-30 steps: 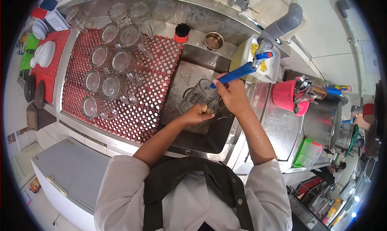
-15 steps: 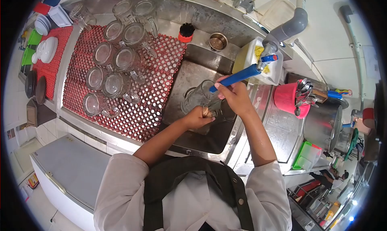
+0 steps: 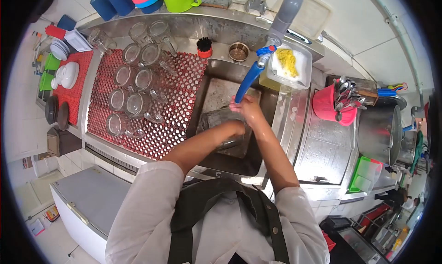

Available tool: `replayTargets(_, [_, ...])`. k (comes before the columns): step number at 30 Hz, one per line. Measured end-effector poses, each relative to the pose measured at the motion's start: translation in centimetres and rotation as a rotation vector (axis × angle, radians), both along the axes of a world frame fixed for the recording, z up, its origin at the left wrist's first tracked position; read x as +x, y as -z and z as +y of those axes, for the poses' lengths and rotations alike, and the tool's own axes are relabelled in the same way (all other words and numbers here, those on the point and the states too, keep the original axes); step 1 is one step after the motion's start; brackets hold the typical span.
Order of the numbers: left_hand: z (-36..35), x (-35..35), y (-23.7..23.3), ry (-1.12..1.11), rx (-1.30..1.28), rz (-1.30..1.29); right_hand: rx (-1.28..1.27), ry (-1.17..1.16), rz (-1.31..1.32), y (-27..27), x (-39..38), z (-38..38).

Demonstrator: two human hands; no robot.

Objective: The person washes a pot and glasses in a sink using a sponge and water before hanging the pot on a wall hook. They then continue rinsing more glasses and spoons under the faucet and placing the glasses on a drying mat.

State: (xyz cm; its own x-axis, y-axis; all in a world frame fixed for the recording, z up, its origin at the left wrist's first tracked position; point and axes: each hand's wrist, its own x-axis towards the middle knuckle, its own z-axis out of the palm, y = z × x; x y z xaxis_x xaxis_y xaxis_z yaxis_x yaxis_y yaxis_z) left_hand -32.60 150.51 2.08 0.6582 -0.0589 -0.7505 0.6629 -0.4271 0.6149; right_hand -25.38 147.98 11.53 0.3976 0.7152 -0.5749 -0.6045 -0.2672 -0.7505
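Observation:
Over the steel sink point(image 3: 260, 158), my right hand point(image 3: 247, 108) is closed round the lower end of a blue hose point(image 3: 249, 82) that hangs from the tap. My left hand point(image 3: 237, 127) is at a clear glass mug point(image 3: 214, 120) lying on its side in the sink; its fingers are hidden at or inside the glass. The mug is just below the hose end. Several glass mugs point(image 3: 143, 79) stand upside down on a red and white mat point(image 3: 177, 98) left of the sink.
Behind the sink are a black and red brush point(image 3: 204, 47), a small metal bowl point(image 3: 239, 52) and a plastic tub point(image 3: 304, 73) with a yellow scrubber. A pink basket of cutlery point(image 3: 328, 105) and a large pot point(image 3: 378, 130) stand at the right. A white freezer point(image 3: 92, 195) is lower left.
The glass mug has tipped further onto its side, and my left hand has turned over toward it. My right hand has moved slightly down and left with the hose. The camera view has shifted.

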Motion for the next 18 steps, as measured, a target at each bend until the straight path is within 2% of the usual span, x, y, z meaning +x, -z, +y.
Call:
replayTargets(3, [-2.1, 0.7, -0.6, 0.053, 0.049, -0.062, 0.056, 0.149, 0.529, 2.6, -0.7, 1.8])
replayTargets(6, [-3.8, 0.3, -1.5, 0.125, 0.079, -0.081, 0.142, 0.255, 0.674, 5.6, -1.1, 2.7])
replayTargets(9, [-5.2, -0.3, -2.3, 0.231, 0.127, -0.069, 0.317, 0.089, 0.655, 7.0, -0.5, 2.2])
replayTargets(11, [-5.9, -0.8, -2.7, 0.316, 0.177, -0.053, 0.126, 0.094, 0.656, 6.3, -0.1, 1.1])
replayTargets(12, [-6.2, -1.0, -2.9, 0.370, 0.216, -0.042, 0.031, 0.097, 0.646, 5.2, 0.3, 0.5])
replayTargets(15, [-7.3, -1.9, -4.0, 0.564, 0.361, -0.006, -0.067, -0.119, 0.554, -0.9, 1.6, -2.3])
replayTargets(18, [-7.6, -3.0, -5.3, 0.725, 0.478, 0.025, 0.043, -0.307, 0.177, -12.5, 2.3, -2.9])
